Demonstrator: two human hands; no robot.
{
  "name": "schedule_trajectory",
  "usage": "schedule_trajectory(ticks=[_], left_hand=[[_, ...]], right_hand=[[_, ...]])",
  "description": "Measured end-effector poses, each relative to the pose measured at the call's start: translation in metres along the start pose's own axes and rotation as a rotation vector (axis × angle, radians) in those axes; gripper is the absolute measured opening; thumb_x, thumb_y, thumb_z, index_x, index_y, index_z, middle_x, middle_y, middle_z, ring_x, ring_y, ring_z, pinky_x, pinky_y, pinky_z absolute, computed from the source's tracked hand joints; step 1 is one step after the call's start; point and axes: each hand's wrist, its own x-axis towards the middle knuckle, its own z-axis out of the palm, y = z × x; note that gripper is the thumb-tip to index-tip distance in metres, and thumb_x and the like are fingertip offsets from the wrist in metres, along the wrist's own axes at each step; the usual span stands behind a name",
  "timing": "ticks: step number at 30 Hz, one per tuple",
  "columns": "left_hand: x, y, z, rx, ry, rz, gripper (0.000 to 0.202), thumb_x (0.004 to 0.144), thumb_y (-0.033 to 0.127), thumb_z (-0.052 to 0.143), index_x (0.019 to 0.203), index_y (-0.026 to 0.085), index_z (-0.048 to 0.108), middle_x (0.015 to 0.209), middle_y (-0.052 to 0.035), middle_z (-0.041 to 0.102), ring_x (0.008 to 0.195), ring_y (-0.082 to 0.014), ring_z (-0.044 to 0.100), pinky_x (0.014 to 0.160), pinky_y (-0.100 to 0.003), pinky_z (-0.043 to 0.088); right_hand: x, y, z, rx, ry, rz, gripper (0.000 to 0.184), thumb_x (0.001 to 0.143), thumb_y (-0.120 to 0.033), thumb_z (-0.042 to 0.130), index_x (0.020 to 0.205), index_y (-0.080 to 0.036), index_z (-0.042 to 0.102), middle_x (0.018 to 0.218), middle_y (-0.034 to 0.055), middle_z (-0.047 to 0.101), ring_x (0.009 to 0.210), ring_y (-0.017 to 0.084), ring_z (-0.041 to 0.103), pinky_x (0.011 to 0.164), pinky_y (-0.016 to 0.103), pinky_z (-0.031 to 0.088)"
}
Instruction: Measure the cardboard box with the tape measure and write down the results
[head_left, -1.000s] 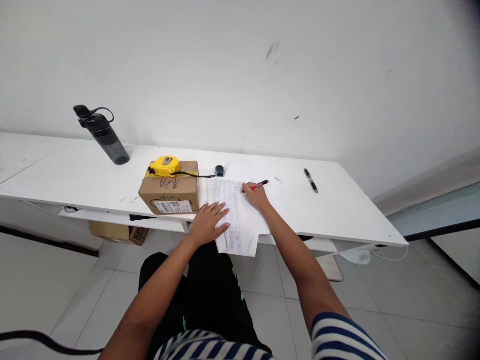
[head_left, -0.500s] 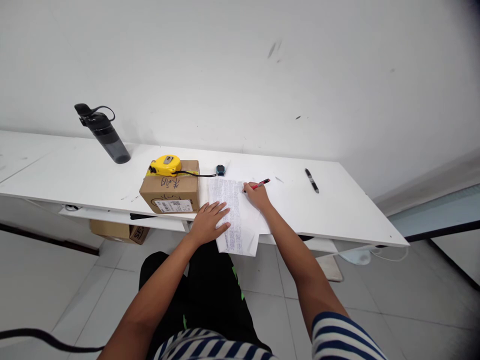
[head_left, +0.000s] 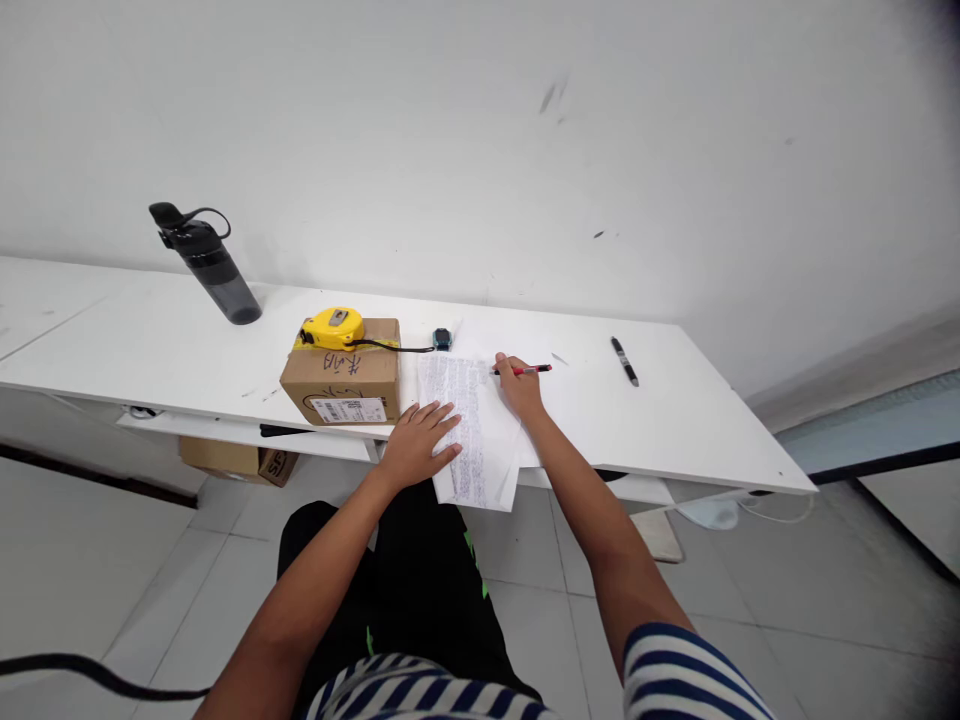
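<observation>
A sheet of paper (head_left: 472, 425) covered in small print lies on the white table (head_left: 675, 420) and hangs over its near edge. My left hand (head_left: 416, 442) rests flat on the paper's left side, fingers spread. My right hand (head_left: 517, 388) is at the paper's upper right corner, fingers closed on a red pen (head_left: 529, 370) that lies nearly level, pointing right.
Left of the paper stands a cardboard box (head_left: 342, 384) with a yellow tape measure (head_left: 331, 328) on top. A small dark watch (head_left: 442, 339) lies behind the paper. A black pen (head_left: 623, 361) lies to the right. A dark water bottle (head_left: 206, 263) stands far left.
My right hand has turned the red pen from a slant to nearly level and shifted slightly right. My left hand has stayed flat on the paper.
</observation>
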Motion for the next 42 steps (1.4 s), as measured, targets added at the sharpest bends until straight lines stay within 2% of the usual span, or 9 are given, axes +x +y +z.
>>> schedule_trajectory(ticks=[10,16,22,25,27,29,31,36,42], left_hand=[[-0.001,0.0,0.001,-0.004,0.002,-0.003,0.054,0.097,0.054,0.034,0.142,0.029,0.049,0.153,-0.0011,0.044,0.142,-0.0246,0.038,0.118,-0.047,0.027],[-0.001,0.0,0.001,-0.006,0.002,-0.001,0.054,0.097,0.054,0.034,0.143,0.028,0.049,0.152,-0.0013,0.044,0.142,-0.0245,0.038,0.118,-0.047,0.026],[-0.001,0.0,0.001,-0.006,0.005,0.001,0.054,0.097,0.054,0.035,0.142,0.028,0.049,0.152,-0.0016,0.045,0.142,-0.0245,0.038,0.117,-0.047,0.027],[-0.001,0.0,0.001,-0.003,0.01,0.003,0.054,0.097,0.054,0.034,0.142,0.028,0.049,0.152,-0.0015,0.045,0.142,-0.0248,0.038,0.117,-0.047,0.027],[-0.001,0.0,0.001,-0.003,0.011,0.004,0.054,0.097,0.055,0.035,0.142,0.028,0.049,0.152,-0.0015,0.045,0.141,-0.0248,0.038,0.117,-0.047,0.027],[-0.001,0.0,0.002,-0.002,0.012,0.005,0.054,0.097,0.055,0.035,0.142,0.028,0.05,0.152,-0.0017,0.045,0.141,-0.0248,0.039,0.117,-0.047,0.028],[-0.001,0.0,0.002,0.0,0.014,0.007,0.054,0.097,0.054,0.035,0.142,0.028,0.05,0.152,-0.0017,0.045,0.141,-0.0248,0.039,0.117,-0.046,0.027],[-0.001,0.0,0.002,0.004,0.024,0.006,0.053,0.097,0.053,0.037,0.141,0.029,0.05,0.151,-0.0016,0.047,0.141,-0.0243,0.039,0.117,-0.046,0.028],[-0.001,0.001,0.001,0.02,0.024,0.003,0.052,0.097,0.053,0.036,0.141,0.029,0.05,0.151,-0.001,0.046,0.141,-0.0238,0.039,0.117,-0.045,0.028]], right_hand=[[0.002,0.005,0.001,-0.01,0.01,0.004,0.049,0.088,-0.067,0.045,0.074,-0.023,0.06,0.067,-0.0005,0.057,0.073,0.018,0.055,0.074,0.032,0.042],[0.001,0.005,0.001,-0.004,0.019,0.052,0.047,0.086,-0.068,0.048,0.086,-0.023,0.063,0.069,-0.0009,0.059,0.069,0.018,0.055,0.068,0.03,0.042],[-0.002,-0.002,-0.001,-0.047,-0.009,0.024,0.049,0.087,-0.066,0.046,0.082,-0.023,0.067,0.071,0.0003,0.061,0.076,0.019,0.057,0.076,0.032,0.043],[-0.002,0.0,-0.001,-0.066,0.001,0.0,0.042,0.084,-0.062,0.053,0.087,-0.022,0.067,0.078,0.0015,0.065,0.077,0.019,0.059,0.074,0.032,0.045],[-0.001,0.003,-0.001,-0.067,-0.005,-0.063,0.038,0.083,-0.056,0.058,0.098,-0.022,0.066,0.087,0.0031,0.068,0.079,0.019,0.06,0.075,0.032,0.046],[0.001,0.009,0.0,-0.073,-0.039,-0.147,0.039,0.083,-0.049,0.057,0.111,-0.022,0.063,0.092,0.0043,0.069,0.079,0.019,0.061,0.076,0.033,0.048],[0.003,0.014,0.001,-0.085,-0.057,-0.166,0.042,0.084,-0.043,0.055,0.119,-0.022,0.06,0.094,0.0047,0.069,0.072,0.017,0.06,0.073,0.033,0.049],[0.006,0.019,0.005,-0.111,-0.007,-0.112,0.044,0.081,-0.033,0.052,0.123,-0.022,0.06,0.102,0.005,0.071,0.06,0.014,0.053,0.069,0.034,0.049],[0.004,0.014,0.004,-0.11,-0.017,-0.104,0.044,0.081,-0.038,0.054,0.12,-0.02,0.062,0.101,0.0063,0.072,0.062,0.016,0.054,0.073,0.035,0.05]])
